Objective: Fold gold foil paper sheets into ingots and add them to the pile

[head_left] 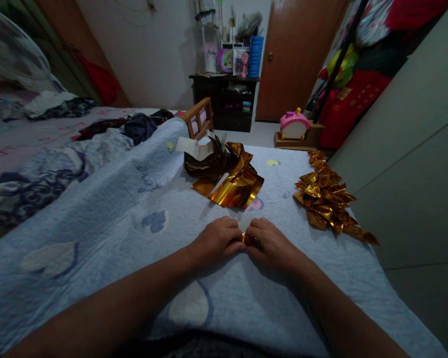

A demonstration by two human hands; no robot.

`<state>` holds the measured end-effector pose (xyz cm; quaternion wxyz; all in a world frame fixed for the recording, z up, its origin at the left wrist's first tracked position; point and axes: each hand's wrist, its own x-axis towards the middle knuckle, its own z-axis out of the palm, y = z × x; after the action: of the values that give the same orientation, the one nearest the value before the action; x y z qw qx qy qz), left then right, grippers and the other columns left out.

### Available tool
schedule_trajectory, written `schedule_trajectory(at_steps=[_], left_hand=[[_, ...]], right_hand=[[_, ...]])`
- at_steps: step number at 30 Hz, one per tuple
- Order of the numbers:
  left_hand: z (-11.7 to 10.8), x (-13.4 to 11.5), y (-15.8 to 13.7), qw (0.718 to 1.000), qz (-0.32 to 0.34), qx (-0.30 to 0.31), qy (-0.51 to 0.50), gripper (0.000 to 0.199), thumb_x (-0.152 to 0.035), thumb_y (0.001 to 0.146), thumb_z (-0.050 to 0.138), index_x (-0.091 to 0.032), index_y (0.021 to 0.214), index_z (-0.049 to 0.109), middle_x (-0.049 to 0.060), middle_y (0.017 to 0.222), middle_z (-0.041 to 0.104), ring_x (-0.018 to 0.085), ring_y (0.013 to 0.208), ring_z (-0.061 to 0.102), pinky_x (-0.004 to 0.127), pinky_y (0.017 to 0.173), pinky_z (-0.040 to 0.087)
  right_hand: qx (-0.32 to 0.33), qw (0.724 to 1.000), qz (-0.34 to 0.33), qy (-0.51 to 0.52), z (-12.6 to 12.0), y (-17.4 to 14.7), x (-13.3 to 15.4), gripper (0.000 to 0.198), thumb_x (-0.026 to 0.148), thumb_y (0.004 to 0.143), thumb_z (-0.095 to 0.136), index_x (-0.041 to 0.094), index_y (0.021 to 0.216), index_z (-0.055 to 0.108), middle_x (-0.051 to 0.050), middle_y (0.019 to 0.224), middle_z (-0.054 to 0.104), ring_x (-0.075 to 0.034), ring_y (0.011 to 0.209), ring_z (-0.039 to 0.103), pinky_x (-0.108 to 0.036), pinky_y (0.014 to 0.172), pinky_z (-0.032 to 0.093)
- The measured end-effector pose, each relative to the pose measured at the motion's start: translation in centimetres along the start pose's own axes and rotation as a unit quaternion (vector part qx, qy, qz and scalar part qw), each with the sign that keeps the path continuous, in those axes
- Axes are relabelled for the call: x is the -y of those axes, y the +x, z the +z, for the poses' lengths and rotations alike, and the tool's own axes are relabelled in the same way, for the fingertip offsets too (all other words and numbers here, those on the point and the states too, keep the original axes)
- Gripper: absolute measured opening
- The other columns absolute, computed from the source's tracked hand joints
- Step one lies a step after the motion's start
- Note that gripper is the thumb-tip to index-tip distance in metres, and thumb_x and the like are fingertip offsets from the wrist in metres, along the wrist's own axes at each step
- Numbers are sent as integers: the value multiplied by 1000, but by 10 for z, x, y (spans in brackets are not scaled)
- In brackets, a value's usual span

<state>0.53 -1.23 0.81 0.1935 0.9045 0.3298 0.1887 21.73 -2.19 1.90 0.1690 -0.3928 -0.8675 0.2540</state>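
Both my left hand [220, 239] and my right hand [268, 244] are closed, side by side, on one sheet of gold foil paper [243, 237]. Only a small gold strip and a pale edge of it show between the fingers; the rest is hidden. A ring sits on a right finger. Just beyond the hands lies a stack of gold foil sheets [237, 191], loose and fanned, with a curled bundle showing white backs behind it. To the right rests a pile of folded gold foil pieces [323, 201].
A light blue quilt [127, 278] with heart shapes covers the bed under my hands. Rumpled bedding [59, 169] lies at left. At the back stand a wooden rail [199, 119], a dark cabinet [224, 104] and a pink toy [294, 124]. A pale panel [410, 174] borders the right side.
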Motion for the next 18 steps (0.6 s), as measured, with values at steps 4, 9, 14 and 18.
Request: schedule_trajectory(at_steps=[4, 9, 14, 18], left_hand=[[-8, -2, 0, 999, -13, 21, -27, 3, -19, 86, 69, -17, 86, 67, 4, 91, 63, 20, 89, 56, 31, 78, 44], [-15, 3, 0, 996, -38, 32, -68, 7, -14, 82, 72, -17, 87, 68, 4, 94, 61, 21, 95, 55, 32, 83, 45], [-14, 9, 2, 995, -40, 33, -85, 5, -13, 82, 71, -17, 82, 69, 2, 89, 62, 19, 91, 56, 31, 83, 44], [-13, 8, 3, 993, -63, 43, -86, 5, -13, 81, 73, -17, 81, 70, 2, 87, 62, 19, 91, 57, 31, 82, 44]], right_hand=[[8, 1000, 1, -7, 0, 1, -1, 11, 12, 90, 62, 19, 84, 68, -6, 91, 62, -22, 90, 53, -35, 81, 39], [8, 1000, 0, -2, 0, 1, 1, 12, 11, 88, 61, 19, 86, 69, -6, 93, 63, -21, 90, 53, -35, 82, 39], [9, 1000, 28, -8, 0, 1, 7, 2, 18, 86, 69, 18, 85, 67, -5, 89, 63, -21, 86, 52, -35, 79, 36], [14, 999, 41, -21, 2, 2, 9, 4, 20, 90, 67, 19, 87, 69, -4, 91, 64, -21, 88, 52, -35, 79, 33]])
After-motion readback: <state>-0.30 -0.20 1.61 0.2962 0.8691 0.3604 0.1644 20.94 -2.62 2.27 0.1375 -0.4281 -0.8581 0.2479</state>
